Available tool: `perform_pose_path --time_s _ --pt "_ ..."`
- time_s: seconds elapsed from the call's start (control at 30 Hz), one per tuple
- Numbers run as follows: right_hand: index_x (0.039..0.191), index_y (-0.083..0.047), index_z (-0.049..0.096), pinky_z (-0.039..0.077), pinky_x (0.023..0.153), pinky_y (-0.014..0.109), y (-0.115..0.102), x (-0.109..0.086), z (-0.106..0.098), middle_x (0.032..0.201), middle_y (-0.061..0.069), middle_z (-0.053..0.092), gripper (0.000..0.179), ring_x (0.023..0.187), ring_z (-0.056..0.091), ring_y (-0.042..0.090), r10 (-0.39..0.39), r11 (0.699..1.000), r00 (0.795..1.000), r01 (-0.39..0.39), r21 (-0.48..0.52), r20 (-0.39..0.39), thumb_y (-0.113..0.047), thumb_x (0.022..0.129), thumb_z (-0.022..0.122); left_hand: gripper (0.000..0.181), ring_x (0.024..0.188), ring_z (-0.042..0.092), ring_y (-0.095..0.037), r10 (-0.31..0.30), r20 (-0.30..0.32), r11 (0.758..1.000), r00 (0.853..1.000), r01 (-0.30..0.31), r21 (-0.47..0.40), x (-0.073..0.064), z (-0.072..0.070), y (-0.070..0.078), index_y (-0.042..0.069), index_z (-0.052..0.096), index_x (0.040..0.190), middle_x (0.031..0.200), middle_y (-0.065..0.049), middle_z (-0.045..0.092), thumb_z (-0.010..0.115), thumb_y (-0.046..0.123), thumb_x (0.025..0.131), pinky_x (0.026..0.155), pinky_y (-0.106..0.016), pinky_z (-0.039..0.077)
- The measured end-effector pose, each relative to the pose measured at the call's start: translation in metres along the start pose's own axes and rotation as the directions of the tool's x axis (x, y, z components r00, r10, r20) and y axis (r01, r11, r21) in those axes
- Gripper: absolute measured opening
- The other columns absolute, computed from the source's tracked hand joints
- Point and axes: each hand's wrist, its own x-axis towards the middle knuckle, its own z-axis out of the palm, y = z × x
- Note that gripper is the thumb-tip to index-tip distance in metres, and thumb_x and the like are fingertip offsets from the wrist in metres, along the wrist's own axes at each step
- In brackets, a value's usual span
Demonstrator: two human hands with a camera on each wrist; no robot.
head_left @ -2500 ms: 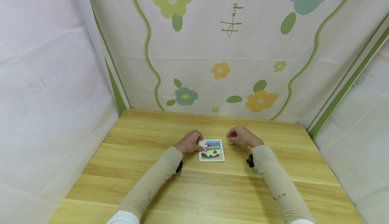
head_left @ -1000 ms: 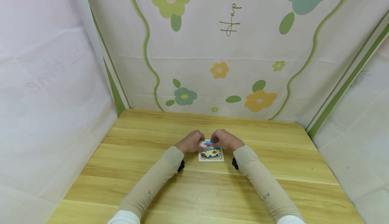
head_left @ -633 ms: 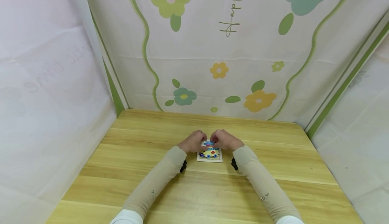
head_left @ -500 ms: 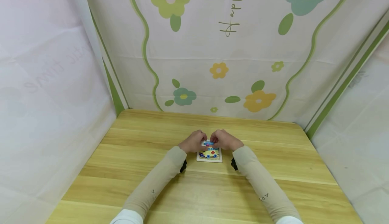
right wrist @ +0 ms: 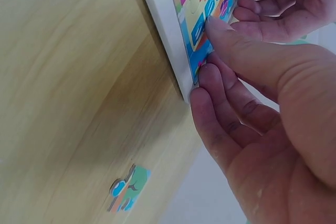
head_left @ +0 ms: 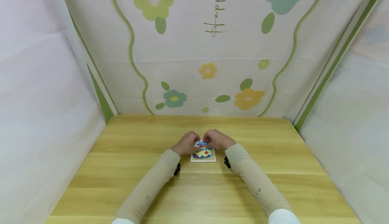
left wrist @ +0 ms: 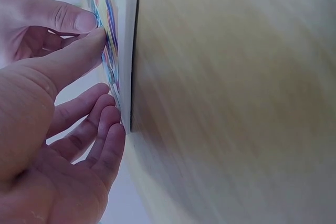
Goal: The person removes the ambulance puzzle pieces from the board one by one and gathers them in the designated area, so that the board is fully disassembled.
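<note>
A small jigsaw puzzle (head_left: pixel 203 159) in a white frame, with a picture of a yellow ambulance, lies flat on the table. My left hand (head_left: pixel 184 144) grips its far left part, the thumb on the picture and the fingertips at the frame's edge (left wrist: pixel 127 40). At the far right corner my right hand (head_left: pixel 218 139) holds the puzzle likewise: its thumb (right wrist: pixel 218 31) presses on the pieces while bent fingers meet the rim. Both thumbs come close together over the picture. The hands cover the puzzle's far corners in the head view.
A loose jigsaw piece (right wrist: pixel 129 188), green with blue and orange, lies on the wooden table (head_left: pixel 194 193) beside the right hand; the head view does not show it. Floral cloth (head_left: pixel 188 48) hangs behind the table, with pale cloth walls at both sides.
My right hand has come left from beside the loose piece onto the puzzle, and the left hand has shifted slightly toward it. In the last half second the whole head view has shifted.
</note>
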Motion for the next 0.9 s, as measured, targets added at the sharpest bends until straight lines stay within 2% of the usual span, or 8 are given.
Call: perform_pose_path --time_s 0.2,0.57,0.7,0.9 --pt "0.103 -0.003 0.075 0.059 0.088 0.034 -0.006 0.007 0.002 0.1 0.008 0.075 0.009 0.09 0.066 0.015 0.029 1.0 1.0 -0.029 -0.011 0.007 -0.001 0.094 0.078 0.037 0.101 0.06 -0.025 0.003 -0.013 1.0 1.0 -0.003 -0.022 -0.006 -0.002 -0.005 -0.007 0.07 0.118 0.114 -0.017 0.067 0.084 0.015 0.092 0.097 -0.044 0.055" --pt "0.109 -0.002 0.074 0.058 0.095 0.038 -0.011 0.003 -0.008 0.108 0.011 0.075 0.015 0.098 0.067 0.018 0.064 0.998 0.998 -0.064 -0.022 0.029 -0.001 0.094 0.077 0.037 0.102 0.061 -0.026 0.006 -0.003 0.999 1.0 -0.006 -0.034 -0.002 -0.006 0.001 -0.008 0.069 0.119 0.114 -0.018 0.066 0.083 0.013 0.092 0.098 -0.044 0.055" --pt "0.106 -0.003 0.074 0.058 0.095 0.038 -0.009 0.005 -0.007 0.106 0.009 0.075 0.012 0.096 0.066 0.017 0.069 0.997 0.997 -0.069 -0.023 0.026 -0.002 0.094 0.078 0.038 0.103 0.061 -0.026 0.003 0.003 1.0 1.0 -0.003 -0.029 0.0 -0.005 0.0 -0.007 0.069 0.119 0.115 -0.018 0.067 0.084 0.014 0.091 0.098 -0.045 0.055" --pt "0.104 -0.006 0.074 0.058 0.091 0.036 -0.006 0.008 -0.003 0.101 0.004 0.074 0.011 0.092 0.065 0.015 0.083 0.996 0.996 -0.083 -0.01 0.035 -0.003 0.094 0.078 0.038 0.103 0.06 -0.024 -0.018 0.017 0.999 1.0 0.018 -0.028 -0.004 -0.007 0.0 -0.006 0.069 0.12 0.117 -0.017 0.067 0.084 0.015 0.092 0.098 -0.043 0.054"
